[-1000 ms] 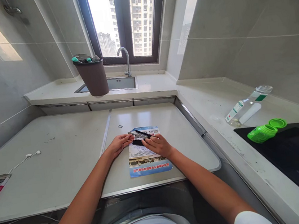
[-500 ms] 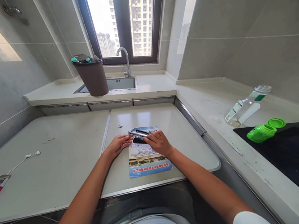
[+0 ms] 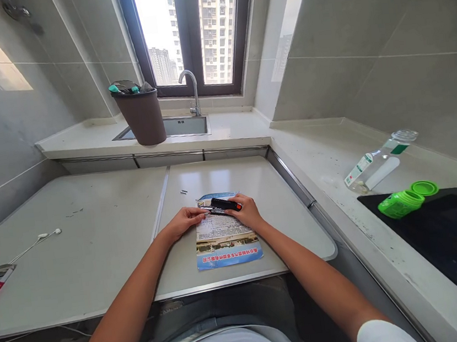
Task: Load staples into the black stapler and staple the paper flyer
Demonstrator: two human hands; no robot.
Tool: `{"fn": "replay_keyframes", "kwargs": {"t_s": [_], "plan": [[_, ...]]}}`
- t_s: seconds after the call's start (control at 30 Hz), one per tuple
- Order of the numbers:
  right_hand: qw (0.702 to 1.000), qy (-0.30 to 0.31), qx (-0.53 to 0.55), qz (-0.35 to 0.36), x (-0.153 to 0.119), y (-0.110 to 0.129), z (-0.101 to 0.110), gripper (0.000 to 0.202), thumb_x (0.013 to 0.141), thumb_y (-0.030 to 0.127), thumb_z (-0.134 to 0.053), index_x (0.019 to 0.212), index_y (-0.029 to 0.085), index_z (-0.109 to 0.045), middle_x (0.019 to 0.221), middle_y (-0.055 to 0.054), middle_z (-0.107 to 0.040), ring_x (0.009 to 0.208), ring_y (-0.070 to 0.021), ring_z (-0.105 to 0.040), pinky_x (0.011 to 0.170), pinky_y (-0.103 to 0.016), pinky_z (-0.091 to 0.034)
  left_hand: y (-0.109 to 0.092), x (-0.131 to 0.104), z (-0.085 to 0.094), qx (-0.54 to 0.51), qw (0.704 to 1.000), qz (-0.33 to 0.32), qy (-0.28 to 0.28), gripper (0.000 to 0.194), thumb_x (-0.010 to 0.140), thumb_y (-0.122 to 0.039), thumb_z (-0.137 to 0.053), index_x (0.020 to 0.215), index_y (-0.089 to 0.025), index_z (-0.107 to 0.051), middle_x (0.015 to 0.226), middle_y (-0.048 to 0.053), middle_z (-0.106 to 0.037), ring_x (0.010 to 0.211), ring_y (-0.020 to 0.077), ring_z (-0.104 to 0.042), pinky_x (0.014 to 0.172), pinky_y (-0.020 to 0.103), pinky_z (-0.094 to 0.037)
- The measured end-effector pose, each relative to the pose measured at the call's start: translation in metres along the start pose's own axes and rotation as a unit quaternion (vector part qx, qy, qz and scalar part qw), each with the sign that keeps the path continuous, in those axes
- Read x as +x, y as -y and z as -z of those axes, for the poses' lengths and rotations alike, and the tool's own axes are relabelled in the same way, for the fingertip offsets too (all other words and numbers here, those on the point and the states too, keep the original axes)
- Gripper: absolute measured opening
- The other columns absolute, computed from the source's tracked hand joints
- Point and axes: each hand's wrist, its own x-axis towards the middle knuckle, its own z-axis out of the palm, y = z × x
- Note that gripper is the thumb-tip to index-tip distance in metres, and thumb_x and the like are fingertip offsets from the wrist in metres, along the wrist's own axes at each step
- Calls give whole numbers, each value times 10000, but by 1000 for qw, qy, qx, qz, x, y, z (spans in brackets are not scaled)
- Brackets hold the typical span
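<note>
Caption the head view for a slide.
Right hand grips a black stapler, left hand at its metal end, over a printed sheet.

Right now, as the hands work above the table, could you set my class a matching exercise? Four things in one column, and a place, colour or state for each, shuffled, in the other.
Things
1. Stapler
2. Bin
3. Tub
4. Leaflet

Descriptions
A. Green, with its lid open
B. Flat on the table, with blue and brown printed bands
C. Black with a red part, in the fingers of the right hand
D. Brown, at the sink

Right pairs: 1-C, 2-D, 3-A, 4-B
</note>
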Motion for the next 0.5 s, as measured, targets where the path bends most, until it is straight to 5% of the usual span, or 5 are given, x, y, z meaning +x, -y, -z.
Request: {"fn": "replay_keyframes", "kwargs": {"t_s": [0.13, 0.23, 0.37, 0.43, 0.5], "plan": [[996, -5, -64, 62, -4, 9, 2, 238, 891, 322, -812, 1106, 234, -760, 1039, -66, -725, 974, -256, -672, 887, -412, -530, -1, -1, -2, 101, 993, -61, 21, 470, 874, -580, -774, 955, -121, -827, 714, 20, -661, 678, 134, -527, 658, 253, -399], [975, -19, -128, 183, -10, 22, 2, 303, 997, 380, -704, 1260, 229, -694, 1175, -112, -717, 1102, -281, -639, 966, -460, -507, -2, -1, -3, 149, 984, -90, 35, 492, 921, -585, -717, 784, -116, -775, 674, 24, -642, 646, 130, -517, 631, 252, -394], [881, 87, -187, 427, -20, 37, -7, 247, 1069, 355, -601, 1269, 226, -668, 1230, -98, -729, 1033, -226, -647, 917, -404, -522, -4, -3, -6, 163, 980, -106, 45, 461, 885, -563, -769, 836, -106, -795, 688, 47, -679, 636, 135, -548, 608, 245, -413], [837, 98, -222, 490, -23, 40, -14, 162, 1083, 243, -556, 1177, 235, -688, 1220, -75, -739, 971, -196, -642, 880, -381, -518, -5, -4, -7, 167, 978, -110, 62, 455, 862, -552, -798, 853, -97, -808, 687, 58, -692, 628, 131, -553, 595, 238, -412], [824, 78, -244, 505, -24, 41, -18, 169, 1076, 172, -538, 1100, 232, -694, 1193, -64, -744, 939, -183, -634, 861, -374, -508, -5, -6, -8, 168, 976, -110, 80, 452, 864, -543, -803, 832, -92, -807, 674, 61, -690, 616, 122, -548, 588, 228, -409]]}}
